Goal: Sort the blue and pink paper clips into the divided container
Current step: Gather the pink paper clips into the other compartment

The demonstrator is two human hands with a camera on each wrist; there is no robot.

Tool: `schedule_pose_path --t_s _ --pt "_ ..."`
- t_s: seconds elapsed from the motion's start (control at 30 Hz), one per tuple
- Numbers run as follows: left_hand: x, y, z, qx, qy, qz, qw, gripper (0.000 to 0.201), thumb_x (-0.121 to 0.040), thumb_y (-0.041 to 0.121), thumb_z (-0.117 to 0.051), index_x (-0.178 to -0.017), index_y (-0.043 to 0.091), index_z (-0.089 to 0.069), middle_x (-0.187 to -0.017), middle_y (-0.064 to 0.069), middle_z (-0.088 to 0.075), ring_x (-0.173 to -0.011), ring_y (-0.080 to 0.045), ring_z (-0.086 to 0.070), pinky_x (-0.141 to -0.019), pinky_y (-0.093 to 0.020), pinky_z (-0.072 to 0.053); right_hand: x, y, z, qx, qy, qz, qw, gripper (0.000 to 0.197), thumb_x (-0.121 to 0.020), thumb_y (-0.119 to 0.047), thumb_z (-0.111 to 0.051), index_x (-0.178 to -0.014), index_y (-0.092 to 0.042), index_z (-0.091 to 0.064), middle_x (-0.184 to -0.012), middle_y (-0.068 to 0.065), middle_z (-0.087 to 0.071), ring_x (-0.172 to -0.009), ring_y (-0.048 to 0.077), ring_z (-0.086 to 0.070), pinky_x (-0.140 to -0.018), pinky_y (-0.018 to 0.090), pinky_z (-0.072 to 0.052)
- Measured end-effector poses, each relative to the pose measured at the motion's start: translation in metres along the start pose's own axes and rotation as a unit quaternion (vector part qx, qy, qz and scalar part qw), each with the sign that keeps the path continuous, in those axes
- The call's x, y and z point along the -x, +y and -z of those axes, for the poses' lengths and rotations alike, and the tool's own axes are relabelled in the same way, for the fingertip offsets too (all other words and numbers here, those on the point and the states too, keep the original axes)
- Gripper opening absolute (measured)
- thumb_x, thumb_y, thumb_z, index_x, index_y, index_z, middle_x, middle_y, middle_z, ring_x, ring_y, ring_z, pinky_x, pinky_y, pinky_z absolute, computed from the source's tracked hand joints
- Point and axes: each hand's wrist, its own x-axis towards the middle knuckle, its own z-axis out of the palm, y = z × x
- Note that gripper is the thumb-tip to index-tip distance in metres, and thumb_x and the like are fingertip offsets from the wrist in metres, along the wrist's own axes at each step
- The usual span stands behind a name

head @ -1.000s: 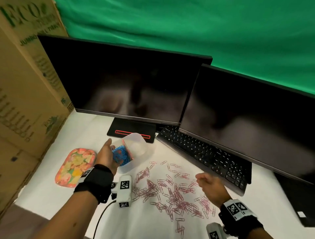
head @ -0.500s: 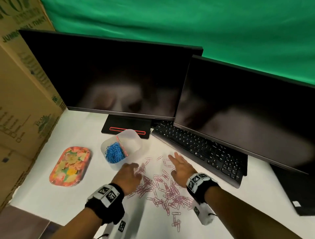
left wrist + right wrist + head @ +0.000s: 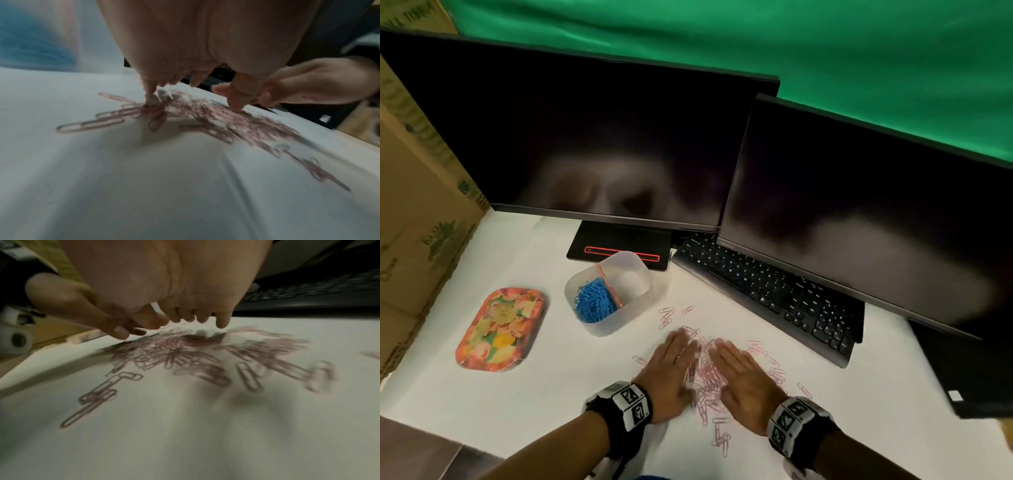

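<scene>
Left hand (image 3: 671,375) and right hand (image 3: 744,383) lie flat, fingers straight, side by side on pink paper clips (image 3: 707,382) on the white bench (image 3: 534,387). At 11 o'clock, the divided container (image 3: 635,303) holds blue paper clips (image 3: 594,303) in 1 compartment.

1. The cardboard boxes (image 3: 421,192), well left of the fingers (image 3: 681,342), carry green printing too skewed and cropped to read.
2. The wristbands (image 3: 631,402) bear black-and-white square code markers, no letters.
3. The keyboard (image 3: 763,291) keys, beyond the fingers, show legends too small to read.
</scene>
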Motion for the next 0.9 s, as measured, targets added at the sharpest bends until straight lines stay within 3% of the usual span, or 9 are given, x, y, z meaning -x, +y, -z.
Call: schedule_pose_path --t_s 0.13,0.27,0.33,0.5,0.57,0.67,0.73,0.8,0.9 --pt "-0.030 -0.006 0.030 0.021 0.064 0.081 0.994 0.080 -0.094 0.041 -0.041 -0.152 0.017 0.008 -0.158 -0.010 0.023 -0.146 -0.027 0.020 -0.121 -0.043 0.000 0.025 0.039 -0.008 -0.076 0.091 -0.193 0.974 0.068 -0.097 -0.031 -0.029 -0.154 -0.017 0.005 -0.159 -0.001 0.018 -0.147 0.014 0.016 -0.122 0.040 0.002" --pt "-0.051 -0.007 0.038 -0.019 0.038 0.109 0.993 0.080 -0.093 0.046 -0.040 -0.152 0.018 0.006 -0.159 -0.012 0.018 -0.147 -0.029 0.014 -0.120 -0.049 -0.004 0.028 0.047 -0.019 -0.104 0.087 -0.305 0.943 0.070 -0.099 -0.035 -0.030 -0.153 -0.015 0.010 -0.160 0.008 0.016 -0.148 0.023 0.015 -0.120 0.048 0.005" --pt "-0.053 -0.001 0.032 -0.044 -0.003 0.069 0.997 0.078 -0.093 0.046 -0.036 -0.152 0.018 0.005 -0.159 -0.009 0.019 -0.147 -0.027 0.016 -0.120 -0.050 0.001 0.022 0.038 -0.021 -0.100 0.081 -0.291 0.948 0.069 -0.099 -0.036 -0.028 -0.152 -0.016 0.012 -0.159 0.007 0.020 -0.146 0.023 0.019 -0.118 0.049 0.009" --pt "-0.042 0.020 0.010 -0.088 -0.048 -0.060 0.993 0.070 -0.096 0.039 -0.036 -0.153 0.017 -0.002 -0.160 -0.002 0.016 -0.148 -0.021 0.015 -0.121 -0.044 0.004 0.008 0.010 -0.013 -0.106 0.057 -0.159 0.980 0.065 -0.099 -0.031 -0.026 -0.152 -0.020 0.010 -0.154 -0.001 0.024 -0.145 0.019 0.021 -0.117 0.043 0.015" --pt "-0.036 0.021 0.005 -0.082 -0.035 -0.106 0.990 0.067 -0.096 0.037 -0.041 -0.153 0.018 -0.010 -0.162 -0.002 0.006 -0.149 -0.020 0.007 -0.122 -0.039 0.001 0.012 0.005 -0.013 -0.095 0.034 -0.116 0.988 0.064 -0.099 -0.030 -0.027 -0.153 -0.020 0.008 -0.153 -0.003 0.024 -0.145 0.016 0.021 -0.121 0.043 0.009" --pt "-0.022 0.010 0.009 -0.038 0.032 -0.135 0.990 0.066 -0.093 0.028 -0.048 -0.151 0.019 -0.019 -0.161 -0.001 -0.005 -0.149 -0.018 -0.006 -0.119 -0.023 -0.003 0.029 0.004 -0.015 -0.111 0.049 -0.074 0.990 0.064 -0.100 -0.029 -0.031 -0.153 -0.020 0.004 -0.155 -0.006 0.020 -0.145 0.011 0.020 -0.121 0.033 0.008" --pt "-0.009 -0.003 0.014 -0.018 0.062 -0.066 0.996 0.070 -0.093 0.028 -0.049 -0.152 0.018 -0.014 -0.161 -0.001 -0.002 -0.149 -0.018 -0.004 -0.120 -0.024 -0.008 0.044 0.012 -0.017 -0.144 0.113 -0.127 0.975 0.067 -0.099 -0.029 -0.033 -0.153 -0.023 0.006 -0.156 -0.007 0.018 -0.145 0.011 0.019 -0.120 0.032 0.007" --pt "0.004 -0.022 0.015 -0.048 0.042 0.057 0.996 0.077 -0.093 0.033 -0.044 -0.152 0.011 -0.001 -0.160 -0.013 0.006 -0.149 -0.027 0.003 -0.122 -0.034 -0.007 0.059 0.028 -0.023 -0.172 0.157 -0.254 0.939 0.070 -0.099 -0.031 -0.034 -0.152 -0.020 0.009 -0.157 -0.002 0.018 -0.146 0.015 0.018 -0.120 0.037 0.004" --pt "0.021 -0.035 0.008 -0.049 -0.034 0.158 0.986 0.087 -0.090 0.042 -0.041 -0.150 0.004 0.011 -0.155 -0.025 0.018 -0.145 -0.039 0.015 -0.122 -0.044 -0.005 0.076 0.044 -0.033 -0.158 0.118 -0.363 0.911 0.074 -0.099 -0.035 -0.034 -0.151 -0.008 0.011 -0.160 0.010 0.015 -0.148 0.025 0.013 -0.122 0.042 -0.001"
